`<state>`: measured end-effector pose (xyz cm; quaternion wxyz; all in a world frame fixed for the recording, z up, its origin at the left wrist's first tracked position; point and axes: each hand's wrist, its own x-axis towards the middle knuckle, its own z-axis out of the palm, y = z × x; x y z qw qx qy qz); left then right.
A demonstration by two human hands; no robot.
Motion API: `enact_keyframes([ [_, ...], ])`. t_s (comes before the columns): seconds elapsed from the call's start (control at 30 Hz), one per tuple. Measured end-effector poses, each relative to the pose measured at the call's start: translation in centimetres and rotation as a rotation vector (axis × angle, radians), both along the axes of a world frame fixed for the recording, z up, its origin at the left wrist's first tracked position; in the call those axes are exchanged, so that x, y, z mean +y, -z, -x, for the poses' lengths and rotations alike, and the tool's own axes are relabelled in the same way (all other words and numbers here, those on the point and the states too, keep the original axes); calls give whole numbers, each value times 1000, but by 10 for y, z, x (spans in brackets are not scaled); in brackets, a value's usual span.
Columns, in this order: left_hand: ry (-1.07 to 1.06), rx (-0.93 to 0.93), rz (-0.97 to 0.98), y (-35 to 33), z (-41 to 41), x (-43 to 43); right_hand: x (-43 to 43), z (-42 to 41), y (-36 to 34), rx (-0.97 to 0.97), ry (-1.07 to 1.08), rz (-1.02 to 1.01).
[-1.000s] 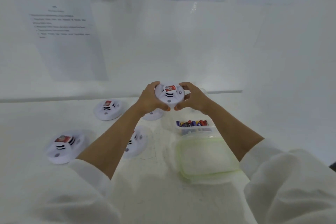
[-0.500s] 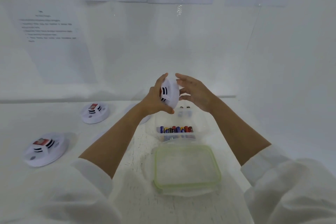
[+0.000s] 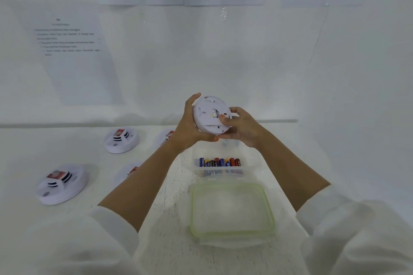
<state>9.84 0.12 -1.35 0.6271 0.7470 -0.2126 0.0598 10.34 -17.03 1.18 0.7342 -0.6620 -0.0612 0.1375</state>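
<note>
— Where is the detector (image 3: pixel 210 116) held?
— At mid-frame, above the surface (image 3: pixel 22 152), with its back turned to the camera.
— And the hands?
— The left rim is gripped by the left hand (image 3: pixel 190 129). The right edge is pinched by the right hand (image 3: pixel 240 128), with the thumb pressed on the back.
— Below?
— Batteries (image 3: pixel 220 162) are lined up there.

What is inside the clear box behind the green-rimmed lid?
A row of batteries is in the clear box. Their lower ends are blurred by its wall; anything beneath is hidden.

White round smoke detector (image 3: pixel 209 116) — held aloft, underside facing camera.
</note>
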Motion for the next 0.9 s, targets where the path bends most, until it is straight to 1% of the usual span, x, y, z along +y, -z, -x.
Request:
enact_keyframes([
  [0.07,3,7,1,1,-1,1,0,0,-1,-33,9,73],
  [0.2,22,22,-7,1,-2,4,1,1,-3,-27,-11,90],
  [0.27,26,29,-9,3,-1,6,1,2,-3,-40,-27,170],
  [0.3,31,38,-2,4,-1,7,2,3,-4,-98,-10,264],
  [0.37,43,55,21,5,0,8,3,2,-7,-334,47,480],
  [0.43,59,59,35,5,0,8,3,0,-11,-576,28,664],
  [0.47,69,58,36,5,1,8,4,-1,-12,-652,-3,774],
  [0.53,78,57,25,5,1,8,5,-2,-16,-710,-48,970],
  [0.57,80,57,18,5,1,7,6,-2,-18,-721,-56,1018],
  [0.77,43,38,-25,4,1,4,12,-4,-27,-812,-88,1154],
  [0.9,18,35,-32,6,-2,4,16,-5,-29,-869,-138,1183],
])
